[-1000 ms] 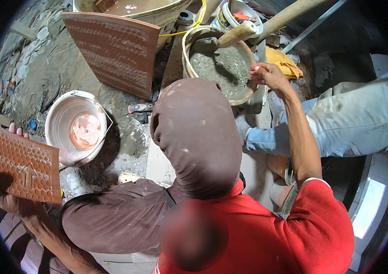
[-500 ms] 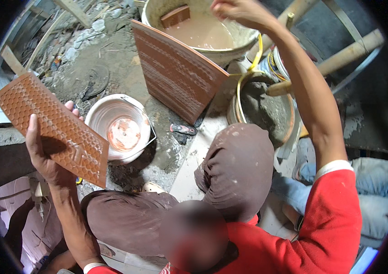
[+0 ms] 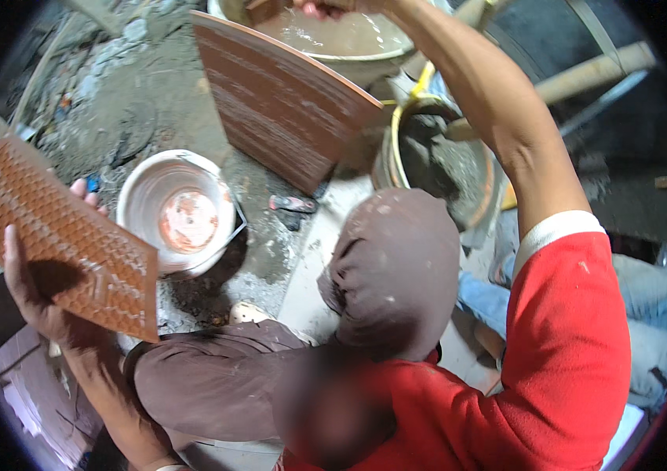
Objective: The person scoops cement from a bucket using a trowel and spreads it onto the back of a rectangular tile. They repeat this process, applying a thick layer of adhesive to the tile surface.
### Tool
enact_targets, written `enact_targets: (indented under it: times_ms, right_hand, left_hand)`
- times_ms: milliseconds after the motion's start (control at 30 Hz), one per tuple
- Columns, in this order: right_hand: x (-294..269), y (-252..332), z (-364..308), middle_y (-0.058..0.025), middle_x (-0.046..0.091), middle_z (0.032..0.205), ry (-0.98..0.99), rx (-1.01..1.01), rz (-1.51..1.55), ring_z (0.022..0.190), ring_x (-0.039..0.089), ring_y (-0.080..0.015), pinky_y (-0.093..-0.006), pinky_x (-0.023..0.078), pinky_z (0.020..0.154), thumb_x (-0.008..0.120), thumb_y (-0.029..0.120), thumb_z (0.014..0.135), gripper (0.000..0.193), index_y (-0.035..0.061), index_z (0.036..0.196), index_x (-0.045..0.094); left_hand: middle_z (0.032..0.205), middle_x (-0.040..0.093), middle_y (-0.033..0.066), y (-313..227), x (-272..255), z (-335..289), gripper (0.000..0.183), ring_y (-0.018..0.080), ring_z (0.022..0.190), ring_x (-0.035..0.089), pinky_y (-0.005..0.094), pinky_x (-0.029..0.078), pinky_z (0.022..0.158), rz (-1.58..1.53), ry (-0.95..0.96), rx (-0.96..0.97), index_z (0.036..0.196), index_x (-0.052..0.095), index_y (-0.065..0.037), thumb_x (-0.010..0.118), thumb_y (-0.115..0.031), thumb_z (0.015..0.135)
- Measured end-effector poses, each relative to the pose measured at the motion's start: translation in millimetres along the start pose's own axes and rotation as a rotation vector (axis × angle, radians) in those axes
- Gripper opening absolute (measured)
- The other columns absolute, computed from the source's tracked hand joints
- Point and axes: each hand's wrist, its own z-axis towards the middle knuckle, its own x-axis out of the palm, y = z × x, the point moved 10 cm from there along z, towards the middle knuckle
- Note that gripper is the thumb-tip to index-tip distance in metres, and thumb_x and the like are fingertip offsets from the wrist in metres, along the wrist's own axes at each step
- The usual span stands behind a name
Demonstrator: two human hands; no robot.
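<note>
My left hand [image 3: 35, 302] grips a brown tile [image 3: 59, 235] by its lower edge, its ridged back facing me, held up at the far left. My right arm in a red sleeve stretches to the top edge, where my right hand [image 3: 329, 8] hovers over a tub of murky water [image 3: 349, 43], next to a small brown piece [image 3: 261, 9]. The picture's edge cuts the fingers off, so its grip is unclear. A larger brown tile [image 3: 278, 102] leans against the tub.
A person in a brown hooded top [image 3: 396, 267] crouches right below me. A white bucket [image 3: 180, 212] stands on the dirty floor at left, a bucket of grey mortar [image 3: 435, 157] with a wooden handle [image 3: 584, 74] at right. A small red tool [image 3: 293, 204] lies between them.
My right hand has gone from the mortar bucket up to the water tub. My left hand has lifted the ridged tile higher and tilted it.
</note>
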Motion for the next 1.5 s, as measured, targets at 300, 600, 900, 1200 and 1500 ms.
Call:
enact_targets:
  times_ms: [300, 600, 900, 1200, 1500]
  right_hand:
    - [-81, -85, -201, -0.0071, 0.063, 0.079, -0.176, -0.017, 1.333, 0.071, 0.059, -0.0159, -0.0278, 0.049, 0.062, 0.058, 0.009, 0.097, 0.013, -0.0007, 0.094, 0.064]
    - [53, -176, -354, -0.0111, 0.069, 0.106, -0.296, 0.569, 0.833, 0.092, 0.069, -0.0177, -0.0318, 0.058, 0.084, 0.048, 0.017, 0.105, 0.025, -0.002, 0.116, 0.06]
    - [94, -166, -367, -0.0083, 0.068, 0.109, -0.258, 0.544, 0.793, 0.102, 0.067, -0.0157, -0.0306, 0.054, 0.091, 0.047, 0.007, 0.102, 0.027, -0.0037, 0.123, 0.06]
    - [-34, -175, -326, -0.0049, 0.071, 0.096, -0.7, 0.366, 0.67, 0.089, 0.068, -0.0128, -0.0292, 0.055, 0.072, 0.055, 0.026, 0.103, 0.029, 0.0037, 0.119, 0.065]
    - [-23, 3, -63, -0.0083, 0.069, 0.102, 0.025, -0.08, 0.073, 0.097, 0.068, -0.0188, -0.0414, 0.06, 0.079, 0.059, 0.024, 0.098, 0.031, 0.0019, 0.119, 0.063]
  left_hand:
    - [0.147, 0.034, 0.0421, -14, -2, 1, 0.043, 0.0487, 0.128, 0.052, 0.0564, 0.046, 0.107, 0.083, 0.25, 0.108, 0.15, 0.037, -0.025, 0.04, -0.027, 0.107]
    - [0.147, 0.033, 0.043, -9, 15, -3, 0.04, 0.0516, 0.129, 0.05, 0.0588, 0.045, 0.108, 0.065, 0.478, 0.182, 0.149, 0.039, -0.028, 0.036, -0.026, 0.109]
    - [0.149, 0.032, 0.0411, -7, -3, 2, 0.043, 0.0509, 0.13, 0.049, 0.0599, 0.044, 0.108, -0.02, 0.246, 0.051, 0.151, 0.035, -0.026, 0.037, -0.029, 0.108]
    - [0.145, 0.041, 0.0374, -12, -3, -1, 0.062, 0.0423, 0.125, 0.056, 0.0508, 0.043, 0.11, 0.173, 0.204, 0.119, 0.149, 0.031, 0.001, 0.041, -0.04, 0.105]
    - [0.135, 0.05, 0.0373, -3, -2, 4, 0.066, 0.0412, 0.122, 0.058, 0.0504, 0.048, 0.105, 0.066, 0.034, 0.046, 0.147, 0.032, 0.006, 0.042, -0.042, 0.103]
